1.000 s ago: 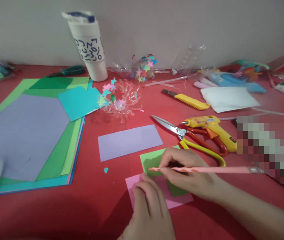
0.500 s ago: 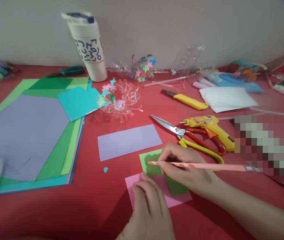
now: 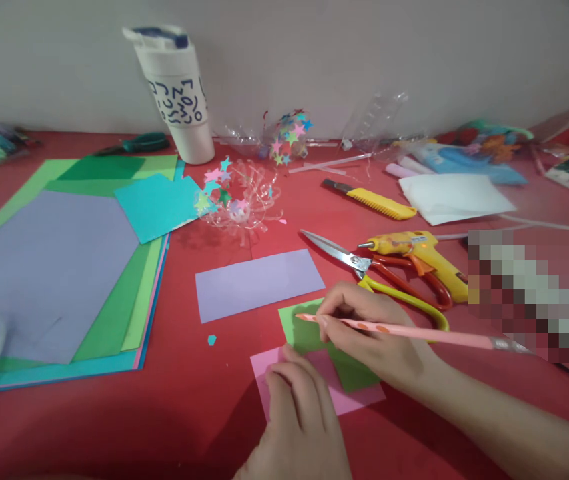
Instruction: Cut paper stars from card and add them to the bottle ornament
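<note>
Right hand (image 3: 381, 350) pinched around slender pink wooden pencil (image 3: 434, 335), tip at bright-green paper piece (image 3: 298, 335) partly beneath it. Left hand (image 3: 307, 423) loosely open, fingers bent, resting on pink paper sheet (image 3: 327, 367).

A slim pink pencil with orange ovals (image 3: 429, 334) slants, tip leftward, over a flat green paper piece (image 3: 304, 335) that overlaps a flat pink paper piece (image 3: 328, 373) on the red bench (image 3: 199, 413).
</note>
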A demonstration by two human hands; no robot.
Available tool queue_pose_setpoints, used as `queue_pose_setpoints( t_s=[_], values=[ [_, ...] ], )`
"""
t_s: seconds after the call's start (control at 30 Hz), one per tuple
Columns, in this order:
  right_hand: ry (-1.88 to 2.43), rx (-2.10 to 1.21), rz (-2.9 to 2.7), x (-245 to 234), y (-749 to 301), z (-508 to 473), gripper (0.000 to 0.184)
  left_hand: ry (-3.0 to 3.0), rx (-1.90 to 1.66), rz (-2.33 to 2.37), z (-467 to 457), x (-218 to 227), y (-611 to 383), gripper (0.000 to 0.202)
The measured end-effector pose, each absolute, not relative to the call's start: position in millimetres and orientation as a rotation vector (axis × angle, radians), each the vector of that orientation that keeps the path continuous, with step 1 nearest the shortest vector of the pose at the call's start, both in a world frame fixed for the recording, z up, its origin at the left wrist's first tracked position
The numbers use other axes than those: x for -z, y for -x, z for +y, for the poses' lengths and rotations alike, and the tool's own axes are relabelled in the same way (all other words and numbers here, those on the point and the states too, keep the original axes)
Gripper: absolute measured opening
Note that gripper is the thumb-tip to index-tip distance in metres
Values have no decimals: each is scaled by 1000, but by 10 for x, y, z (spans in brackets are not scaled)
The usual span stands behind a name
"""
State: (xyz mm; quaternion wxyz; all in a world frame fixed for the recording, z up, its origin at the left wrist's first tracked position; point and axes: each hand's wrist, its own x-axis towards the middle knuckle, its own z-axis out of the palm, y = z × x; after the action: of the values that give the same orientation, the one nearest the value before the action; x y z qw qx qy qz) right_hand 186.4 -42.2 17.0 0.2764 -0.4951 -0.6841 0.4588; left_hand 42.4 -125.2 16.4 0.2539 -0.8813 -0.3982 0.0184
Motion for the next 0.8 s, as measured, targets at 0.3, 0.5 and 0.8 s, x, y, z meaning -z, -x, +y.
queue_pose_setpoints(
  t_s=[0.3, 0.5, 0.8],
  values=[
    [1312, -1180, -1881, -152, -1872, -399, 15, 2405, -80, -1042, -1258, -165, -410, 44],
    [1318, -1197, -1869, -140, -1891, -394, 16, 2396, -83, -1068, -1258, -190, -426, 44],
    [1340, -1230, -1808, -181, -1861, -396, 15, 2397, -82, -1087, -1260, -168, -436, 43]
  ],
)
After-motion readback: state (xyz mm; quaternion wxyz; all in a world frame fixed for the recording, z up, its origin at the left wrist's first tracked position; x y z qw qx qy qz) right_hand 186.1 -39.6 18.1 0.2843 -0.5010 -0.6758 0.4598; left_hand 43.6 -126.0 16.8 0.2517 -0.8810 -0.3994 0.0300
